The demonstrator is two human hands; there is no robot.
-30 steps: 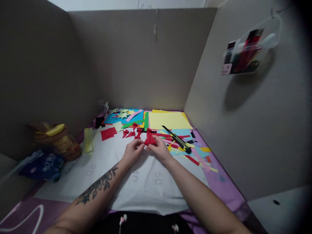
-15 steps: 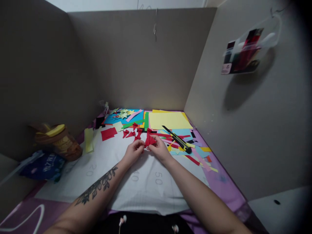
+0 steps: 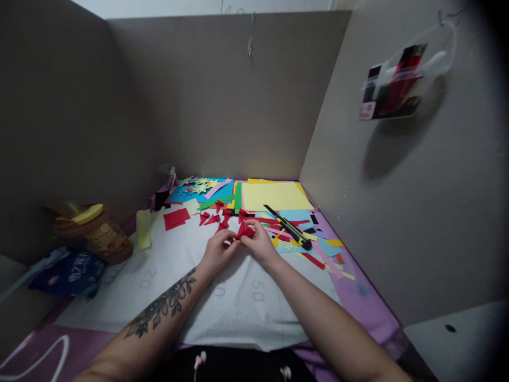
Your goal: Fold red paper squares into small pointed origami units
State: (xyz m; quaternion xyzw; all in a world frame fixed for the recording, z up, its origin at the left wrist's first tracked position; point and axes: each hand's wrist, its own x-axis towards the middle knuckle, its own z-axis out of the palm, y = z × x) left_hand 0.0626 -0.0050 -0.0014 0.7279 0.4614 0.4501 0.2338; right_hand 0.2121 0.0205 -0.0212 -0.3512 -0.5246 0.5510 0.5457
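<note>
Between my hands is a small piece of folded red paper, creased into a pointed, triangular shape. My right hand pinches it from the right, thumb below and fingers behind. From the left, my left hand has its thumb and fingertips closed at the paper's lower left edge; the exact contact is partly hidden. Just beyond my fingers lie several similar red folded pieces. Flat red paper rectangles rest to the left of them.
A black and yellow utility knife, blade extended, lies on coloured paper strips at right. Behind are pale yellow sheets and a blue sheet bearing paper stars. A brown cup and blue packet stand left.
The red paper has tilted between my fingers, its triangular part now showing more raised. My left hand has shifted slightly, its fingers opening a little around the paper's left edge.
</note>
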